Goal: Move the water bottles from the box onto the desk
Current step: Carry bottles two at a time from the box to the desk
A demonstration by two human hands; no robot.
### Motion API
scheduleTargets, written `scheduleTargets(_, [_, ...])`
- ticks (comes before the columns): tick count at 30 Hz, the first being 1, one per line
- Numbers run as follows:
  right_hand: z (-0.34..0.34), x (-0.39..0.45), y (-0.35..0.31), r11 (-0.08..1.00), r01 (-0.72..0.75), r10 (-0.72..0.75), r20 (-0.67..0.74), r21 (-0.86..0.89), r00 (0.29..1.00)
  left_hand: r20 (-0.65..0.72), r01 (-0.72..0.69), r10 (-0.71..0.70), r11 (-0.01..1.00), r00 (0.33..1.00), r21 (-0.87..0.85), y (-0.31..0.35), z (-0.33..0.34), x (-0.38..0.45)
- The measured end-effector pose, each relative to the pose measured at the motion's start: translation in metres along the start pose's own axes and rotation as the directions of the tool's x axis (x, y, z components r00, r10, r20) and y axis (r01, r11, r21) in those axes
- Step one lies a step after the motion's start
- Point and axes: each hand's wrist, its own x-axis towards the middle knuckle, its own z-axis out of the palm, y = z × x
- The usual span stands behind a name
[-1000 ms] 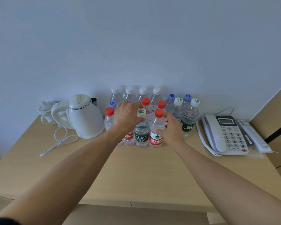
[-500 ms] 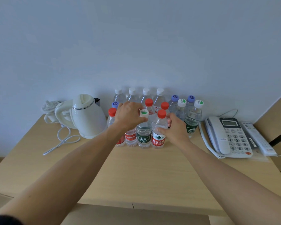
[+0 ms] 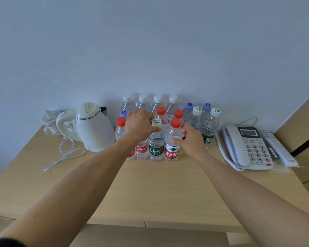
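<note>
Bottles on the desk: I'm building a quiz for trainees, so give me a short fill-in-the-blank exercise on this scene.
1. The right hand grips a bottle with a ____ cap.
2. The left hand is at a bottle whose label is ____.
3. Left of the bottles stands a white ____.
4. The phone lies to the ____ of the bottles.

Missing words: red; green; kettle; right
</note>
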Motion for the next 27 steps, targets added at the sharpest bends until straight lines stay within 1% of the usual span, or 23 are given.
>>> scheduleTargets(8, [0.001,-0.002,-0.002,0.999,-0.025,0.024,-0.011,-0.025,1.0,0.012,0.014,-0.013,1.0,1.0,-0.007,0.0,0.001,0.0])
scheduleTargets(13, [0.001,-0.005,-0.006,0.999,-0.038,0.037,-0.03,-0.032,0.999,0.003,0.006,-0.006,0.999,1.0,0.038,0.001,0.003,-0.001])
scheduleTargets(17, [-0.001,-0.006,-0.011,0.996,-0.057,0.056,-0.016,-0.065,0.998,0.012,-0.017,0.016,0.998,1.0,0.056,0.001,0.0,-0.001])
scheduleTargets(20, [-0.004,-0.007,-0.016,0.994,-0.069,0.07,0.007,-0.084,0.998,0.006,-0.042,0.042,0.998,0.999,0.036,-0.002,-0.007,0.0])
scheduleTargets(24, [-0.012,-0.006,-0.025,0.988,-0.011,0.015,0.025,-0.153,1.0,-0.077,-0.073,0.07,0.997,0.995,-0.035,-0.006,-0.019,0.003])
scheduleTargets(27, [-0.018,-0.003,-0.036,0.995,0.028,-0.035,-0.072,-0.097,0.997,-0.106,-0.072,0.074,0.997,0.992,0.015,-0.005,-0.03,0.011])
